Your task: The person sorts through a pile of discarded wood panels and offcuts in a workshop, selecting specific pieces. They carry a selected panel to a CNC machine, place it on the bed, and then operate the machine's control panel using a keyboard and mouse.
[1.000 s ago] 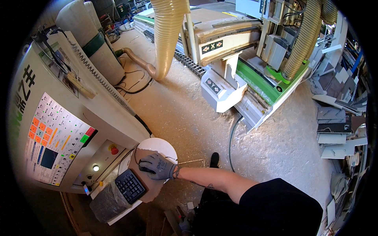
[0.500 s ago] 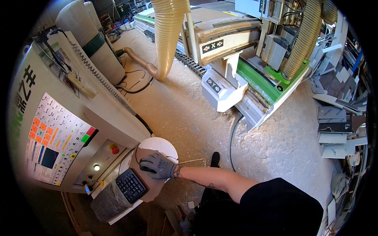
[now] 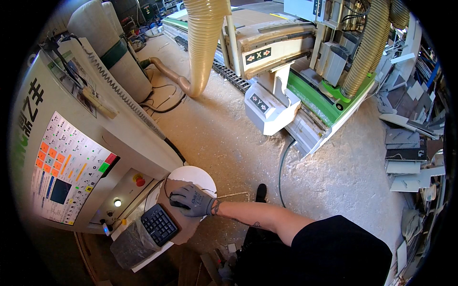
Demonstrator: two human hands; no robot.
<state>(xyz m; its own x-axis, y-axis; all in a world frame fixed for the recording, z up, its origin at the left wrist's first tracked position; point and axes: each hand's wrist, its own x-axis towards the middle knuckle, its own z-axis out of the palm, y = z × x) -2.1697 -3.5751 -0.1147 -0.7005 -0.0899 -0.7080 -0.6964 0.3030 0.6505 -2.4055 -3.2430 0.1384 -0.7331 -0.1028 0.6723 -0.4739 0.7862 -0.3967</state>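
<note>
My right hand (image 3: 194,200), in a grey work glove, rests over a black computer mouse (image 3: 177,204), its fingers curved round it. The mouse sits on a brown board (image 3: 186,228) laid over a white shelf. Just left of the hand lies a black keyboard (image 3: 160,224), partly under clear plastic film. Low in the picture, in shadow beside my black clothing, a bit of my left hand (image 3: 226,271) shows in a grey glove; its fingers are too dark to make out. Beyond the keyboard a control cabinet carries a lit screen (image 3: 69,169).
Below the screen are a red emergency stop button (image 3: 139,180) and a lit white button (image 3: 117,203). Ahead stands a large router machine (image 3: 272,107) with a ribbed hose (image 3: 202,43). A dark cable (image 3: 281,167) crosses the dusty floor. Offcut panels (image 3: 405,162) are piled at right.
</note>
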